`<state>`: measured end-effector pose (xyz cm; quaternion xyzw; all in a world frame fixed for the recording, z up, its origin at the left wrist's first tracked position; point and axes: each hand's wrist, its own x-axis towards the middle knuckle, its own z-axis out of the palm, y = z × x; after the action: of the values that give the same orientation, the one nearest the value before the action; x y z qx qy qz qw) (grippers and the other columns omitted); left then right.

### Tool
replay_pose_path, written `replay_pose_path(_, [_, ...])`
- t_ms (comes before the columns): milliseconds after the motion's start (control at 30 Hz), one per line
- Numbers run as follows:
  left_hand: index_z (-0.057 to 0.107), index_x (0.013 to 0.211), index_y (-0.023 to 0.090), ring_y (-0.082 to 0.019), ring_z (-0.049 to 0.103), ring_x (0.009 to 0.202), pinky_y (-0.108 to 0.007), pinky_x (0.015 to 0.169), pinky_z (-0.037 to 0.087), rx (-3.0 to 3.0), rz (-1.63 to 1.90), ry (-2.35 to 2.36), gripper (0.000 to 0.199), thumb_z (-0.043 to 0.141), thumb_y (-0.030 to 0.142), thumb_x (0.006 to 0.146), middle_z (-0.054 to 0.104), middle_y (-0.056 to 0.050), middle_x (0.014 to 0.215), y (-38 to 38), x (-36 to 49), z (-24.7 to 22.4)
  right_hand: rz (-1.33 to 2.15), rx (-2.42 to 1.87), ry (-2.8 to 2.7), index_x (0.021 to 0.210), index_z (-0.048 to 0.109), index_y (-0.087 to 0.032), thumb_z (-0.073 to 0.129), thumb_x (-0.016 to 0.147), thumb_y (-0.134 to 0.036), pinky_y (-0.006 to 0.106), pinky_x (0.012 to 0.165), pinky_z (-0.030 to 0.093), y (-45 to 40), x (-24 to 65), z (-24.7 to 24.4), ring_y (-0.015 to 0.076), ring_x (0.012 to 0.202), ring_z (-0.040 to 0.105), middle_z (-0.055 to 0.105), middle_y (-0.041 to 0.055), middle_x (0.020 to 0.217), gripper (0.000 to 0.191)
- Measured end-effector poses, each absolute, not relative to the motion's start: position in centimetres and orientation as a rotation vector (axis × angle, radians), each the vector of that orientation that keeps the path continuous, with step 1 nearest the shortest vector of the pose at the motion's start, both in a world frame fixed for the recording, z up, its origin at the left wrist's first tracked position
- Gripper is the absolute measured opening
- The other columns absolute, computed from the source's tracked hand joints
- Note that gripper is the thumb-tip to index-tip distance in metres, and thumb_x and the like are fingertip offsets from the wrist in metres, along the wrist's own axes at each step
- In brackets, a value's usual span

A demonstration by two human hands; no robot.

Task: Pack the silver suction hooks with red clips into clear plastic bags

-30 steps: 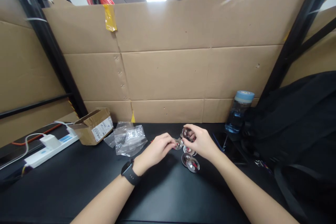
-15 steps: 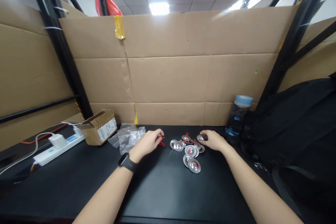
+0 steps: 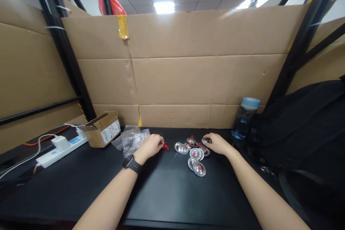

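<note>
Several small silver finger cymbals, some with red cord loops, lie in a loose cluster on the black table. My right hand is closed at the cluster's right edge, its fingertips gripping one finger cymbal and partly hiding it. To the left of the cluster, my left hand has its fingers curled down and together against a small bunch of red cord. Its fingertips are partly hidden. A dark watch is on the left wrist.
Clear plastic bags lie behind my left hand, beside an opened cardboard box. A white power strip is at the left. On the right stand a blue-lidded bottle and a black bag. Cardboard walls the back.
My left hand has shifted slightly left, and its fingers have curled down toward the red cord. My right hand stays at the same finger cymbal, with its fingers slightly shifted.
</note>
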<state>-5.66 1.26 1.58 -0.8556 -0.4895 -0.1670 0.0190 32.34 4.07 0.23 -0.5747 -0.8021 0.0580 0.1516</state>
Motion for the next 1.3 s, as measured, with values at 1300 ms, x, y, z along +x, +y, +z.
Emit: replay_pose_path(1300, [0.067, 0.108, 0.025, -0.024, 0.062, 0.105, -0.040, 0.094, 0.042, -2.996, -0.634, -0.832, 0.014, 0.058, 0.023, 0.097, 0.073, -0.005, 0.104, -5.5, 3.8, 1.0, 0.147, -1.716, -2.320, 0.119, 0.070, -0.024, 0.062, 0.084, -0.033, 0.035, 0.098, 0.045, 4.4, 32.5, -0.6, 0.0271, 0.110, 0.064, 0.070, 0.0093, 0.116, 0.037])
